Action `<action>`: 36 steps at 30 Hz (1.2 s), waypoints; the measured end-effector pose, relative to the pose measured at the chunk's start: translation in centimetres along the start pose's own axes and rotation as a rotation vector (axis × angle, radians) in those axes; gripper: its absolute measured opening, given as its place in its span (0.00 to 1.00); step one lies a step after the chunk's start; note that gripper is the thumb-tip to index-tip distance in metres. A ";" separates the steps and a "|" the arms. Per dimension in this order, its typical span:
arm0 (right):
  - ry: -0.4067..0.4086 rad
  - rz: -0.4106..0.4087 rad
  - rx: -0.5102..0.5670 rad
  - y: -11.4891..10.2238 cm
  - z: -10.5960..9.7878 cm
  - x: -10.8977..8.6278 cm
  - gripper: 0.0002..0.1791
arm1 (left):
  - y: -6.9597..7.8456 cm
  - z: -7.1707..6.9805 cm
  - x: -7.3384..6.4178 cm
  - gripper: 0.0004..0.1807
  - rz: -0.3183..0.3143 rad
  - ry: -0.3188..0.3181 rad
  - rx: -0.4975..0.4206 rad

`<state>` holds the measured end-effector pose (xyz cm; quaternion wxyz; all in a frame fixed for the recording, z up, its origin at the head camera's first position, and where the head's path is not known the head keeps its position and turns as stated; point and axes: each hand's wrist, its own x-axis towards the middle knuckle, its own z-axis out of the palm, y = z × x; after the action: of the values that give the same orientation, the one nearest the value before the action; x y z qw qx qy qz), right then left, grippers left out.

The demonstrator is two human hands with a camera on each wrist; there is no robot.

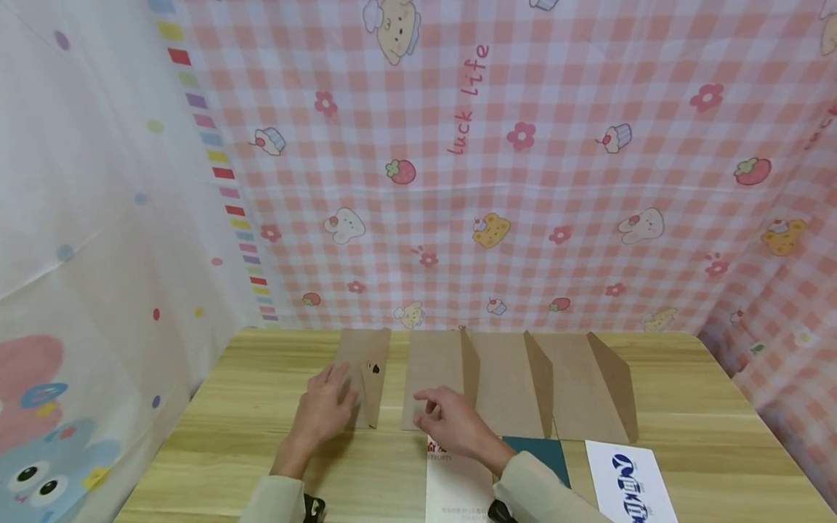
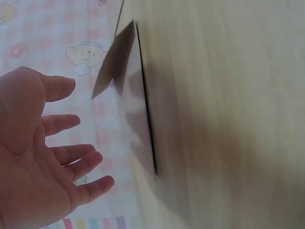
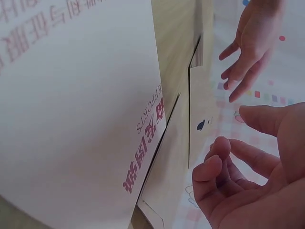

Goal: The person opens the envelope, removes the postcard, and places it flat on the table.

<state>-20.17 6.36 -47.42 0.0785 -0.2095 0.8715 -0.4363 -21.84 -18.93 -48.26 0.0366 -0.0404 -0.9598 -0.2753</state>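
Observation:
My left hand [image 1: 323,407], fingers slightly spread and relaxed, is over the leftmost brown paper envelope [image 1: 356,347], which has a small dark mark on its right part. In the left wrist view nothing is between the fingers, and a raised flap [image 2: 114,57] stands beside them. My right hand [image 1: 458,428] hovers at the second brown envelope [image 1: 434,356], its fingers loosely bent and holding nothing. Below its wrist lies a cream card [image 1: 458,487] with red characters, partly covered by the sleeve; it looms large in the right wrist view.
Two more brown envelopes [image 1: 506,385] continue the row to the right, with pointed flaps unfolded. In front lie a dark teal card [image 1: 543,454] and a white card [image 1: 628,479] with blue lettering. A pink checked cloth [image 1: 556,276] hangs behind the wooden table [image 1: 216,414].

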 end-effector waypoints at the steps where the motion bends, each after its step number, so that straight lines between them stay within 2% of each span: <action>1: 0.002 -0.003 -0.006 0.0 0.1 0.1 0.23 | -0.1 0.0 0.0 0.31 -0.003 -0.003 0.001; 11: 0.009 -0.010 -0.025 0.4 1.2 1.7 0.23 | -0.9 -0.1 0.2 0.31 -0.027 -0.045 0.018; 27: -0.015 0.020 -0.003 0.6 3.3 4.3 0.26 | -1.4 -0.1 0.6 0.30 -0.036 -0.064 0.092; 32: -0.018 -0.007 -0.031 -0.1 4.1 5.2 0.28 | -1.4 0.0 0.7 0.29 0.020 -0.073 0.146; 36: -0.038 -0.036 -0.053 -0.6 5.0 5.6 0.31 | -1.5 0.1 0.6 0.29 0.047 -0.108 0.177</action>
<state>-23.48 -0.01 -49.72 0.0817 -0.2354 0.8773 -0.4102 -22.58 -20.14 -49.11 -0.0055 -0.0741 -0.9797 -0.1860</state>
